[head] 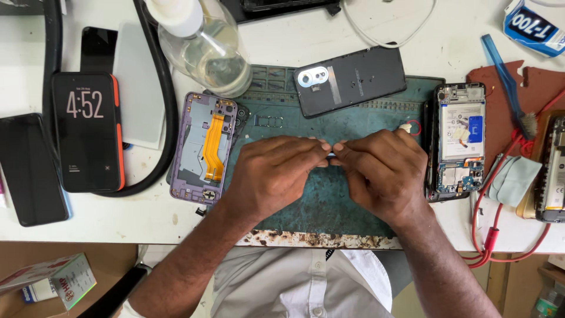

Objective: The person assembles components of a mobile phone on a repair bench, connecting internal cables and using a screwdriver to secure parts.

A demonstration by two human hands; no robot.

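Both hands point(329, 171) on mat point(353, 126), between opened phones point(206, 147).

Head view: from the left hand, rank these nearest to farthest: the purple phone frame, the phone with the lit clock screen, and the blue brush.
Measured from the left hand:
1. Purple phone frame, just to its left at the mat's edge.
2. Phone with the lit clock screen, farther left on the white table.
3. Blue brush, far right, beyond the right hand.

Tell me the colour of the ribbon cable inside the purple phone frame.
Orange ribbon cable; head view.
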